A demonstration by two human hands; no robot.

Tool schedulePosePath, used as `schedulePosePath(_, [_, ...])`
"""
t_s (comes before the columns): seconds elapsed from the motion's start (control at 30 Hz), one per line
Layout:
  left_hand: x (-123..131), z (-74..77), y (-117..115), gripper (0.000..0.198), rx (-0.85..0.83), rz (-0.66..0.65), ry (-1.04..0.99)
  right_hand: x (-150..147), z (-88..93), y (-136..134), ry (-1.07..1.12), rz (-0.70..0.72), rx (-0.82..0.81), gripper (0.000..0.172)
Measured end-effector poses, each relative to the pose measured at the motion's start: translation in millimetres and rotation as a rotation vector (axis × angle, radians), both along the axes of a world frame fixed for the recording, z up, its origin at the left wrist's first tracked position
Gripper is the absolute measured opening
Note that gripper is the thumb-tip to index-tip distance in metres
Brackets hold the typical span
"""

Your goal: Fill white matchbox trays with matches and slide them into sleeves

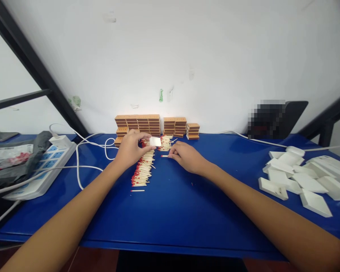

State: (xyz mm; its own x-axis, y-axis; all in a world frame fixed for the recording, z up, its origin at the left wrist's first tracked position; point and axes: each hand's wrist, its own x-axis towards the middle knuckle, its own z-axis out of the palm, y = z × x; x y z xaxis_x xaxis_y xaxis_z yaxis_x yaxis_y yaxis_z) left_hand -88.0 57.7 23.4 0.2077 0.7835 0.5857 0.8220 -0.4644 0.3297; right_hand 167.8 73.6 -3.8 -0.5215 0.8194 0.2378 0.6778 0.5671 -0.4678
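My left hand (132, 148) is closed on a small white matchbox tray (155, 141), thumb below and fingers above, held over the heap of matches. My right hand (188, 156) pinches a single match (164, 156) by its pale end, its red head pointing left toward the tray. Under and in front of the left hand, a long row of red-headed matches (143, 170) lies on the blue table (187, 219). Another cluster of matches (166, 142) sits just behind the tray. One lone match (137, 190) lies apart at the near end of the row.
Stacked matchboxes (137, 122) stand against the wall, with smaller stacks (175, 124) to their right. White trays (306, 177) are piled at the right. A power strip (49, 166), white cables (82, 166) and a grey plastic bag (17, 158) occupy the left. A dark screen-like object (293, 117) leans at the back right.
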Motion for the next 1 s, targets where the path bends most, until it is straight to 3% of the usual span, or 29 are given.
schedulePosePath(0.17, [8.2,-7.0,-3.4,0.038,-0.046,-0.100,-0.051,16.8,9.1,-1.8,0.155,-0.046,0.135,0.006])
schedulePosePath(0.3, [17.4,-10.5,-8.6,0.039,-0.097,-0.237,-0.180,15.9,10.8,-6.0,0.251,0.039,0.131,0.005])
schedulePosePath(0.6, [22.1,-8.3,-10.4,0.043,-0.219,-0.270,-0.358,10.2,6.8,-10.7,0.197,0.101,0.160,0.007])
schedulePosePath(0.8, [17.3,-3.7,-7.6,0.044,-0.246,-0.227,-0.364,9.2,7.0,-4.3,0.335,0.019,0.204,0.007])
schedulePosePath(1.0, [-0.2,3.5,1.5,0.045,-0.098,-0.009,-0.359,5.8,-7.4,17.1,0.236,-0.057,0.166,0.009])
